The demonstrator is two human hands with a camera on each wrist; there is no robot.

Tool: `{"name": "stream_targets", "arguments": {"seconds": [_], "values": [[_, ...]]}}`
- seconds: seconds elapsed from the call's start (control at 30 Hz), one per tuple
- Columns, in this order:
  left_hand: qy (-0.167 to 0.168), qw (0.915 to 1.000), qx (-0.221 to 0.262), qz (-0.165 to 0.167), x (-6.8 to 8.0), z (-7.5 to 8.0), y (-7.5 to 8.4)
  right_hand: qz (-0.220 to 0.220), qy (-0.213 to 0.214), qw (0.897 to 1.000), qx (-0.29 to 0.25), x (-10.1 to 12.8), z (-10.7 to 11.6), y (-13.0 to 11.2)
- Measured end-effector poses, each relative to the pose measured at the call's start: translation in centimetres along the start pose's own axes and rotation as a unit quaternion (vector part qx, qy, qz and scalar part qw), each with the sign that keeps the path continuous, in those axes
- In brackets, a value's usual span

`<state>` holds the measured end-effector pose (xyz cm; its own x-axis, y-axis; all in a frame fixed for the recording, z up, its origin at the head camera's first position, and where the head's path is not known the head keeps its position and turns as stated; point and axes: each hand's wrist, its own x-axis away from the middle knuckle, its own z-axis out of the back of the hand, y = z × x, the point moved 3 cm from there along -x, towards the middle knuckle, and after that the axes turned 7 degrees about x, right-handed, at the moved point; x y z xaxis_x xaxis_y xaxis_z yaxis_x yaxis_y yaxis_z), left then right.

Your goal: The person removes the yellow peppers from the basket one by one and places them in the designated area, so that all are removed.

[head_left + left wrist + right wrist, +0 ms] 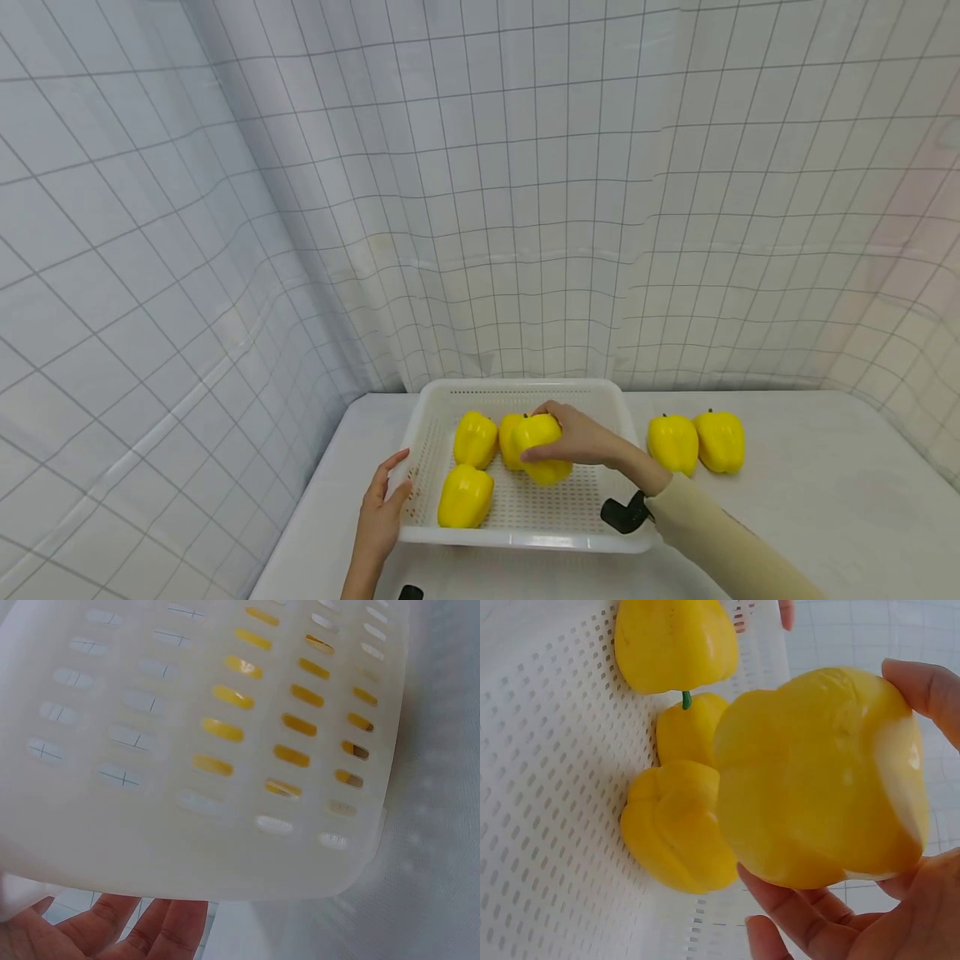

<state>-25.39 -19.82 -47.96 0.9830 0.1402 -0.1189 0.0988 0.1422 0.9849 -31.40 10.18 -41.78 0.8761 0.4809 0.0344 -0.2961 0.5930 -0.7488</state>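
A white perforated basket (pixel 517 387) stands on a white table. My right hand (pixel 543 435) grips a yellow bell pepper (pixel 546 472) just above the basket's floor; in the right wrist view the pepper (pixel 817 780) fills my fingers (pixel 922 686). Three more yellow peppers lie in the basket: one at the back left (pixel 476 439), one at the front left (pixel 465 496), and one (pixel 508 433) half hidden behind the held pepper. My left hand (pixel 384 500) rests with straight fingers against the basket's left outer wall (pixel 187 750).
Two further yellow peppers (pixel 672 443) (pixel 720 440) stand on the table (pixel 817 500) to the right of the basket. A white grid-patterned curtain (pixel 480 208) closes off the back and both sides. The table's left edge runs close to my left hand.
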Motion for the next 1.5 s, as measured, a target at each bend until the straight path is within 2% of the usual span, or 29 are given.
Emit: {"name": "stream_targets", "arguments": {"seconds": [0.37, 0.77, 1.3, 1.5], "values": [[0.005, 0.9999, 0.001, 0.010, 0.0, -0.1, 0.0, -0.021, 0.062, 0.998, -0.020, 0.8, 0.8, 0.0], [0.012, 0.9997, -0.013, 0.015, -0.1, 0.0, -0.1, -0.007, 0.115, 0.992, -0.048, 1.6, 1.5, 0.1], [0.000, 0.9999, 0.008, 0.013, -0.1, 0.0, -0.2, 0.008, 0.190, 0.981, -0.024, 2.8, 2.7, 0.1], [0.001, 1.0000, 0.005, 0.007, 0.0, 0.0, 0.0, -0.006, 0.206, 0.978, -0.018, 3.5, 3.1, 0.0]]}}
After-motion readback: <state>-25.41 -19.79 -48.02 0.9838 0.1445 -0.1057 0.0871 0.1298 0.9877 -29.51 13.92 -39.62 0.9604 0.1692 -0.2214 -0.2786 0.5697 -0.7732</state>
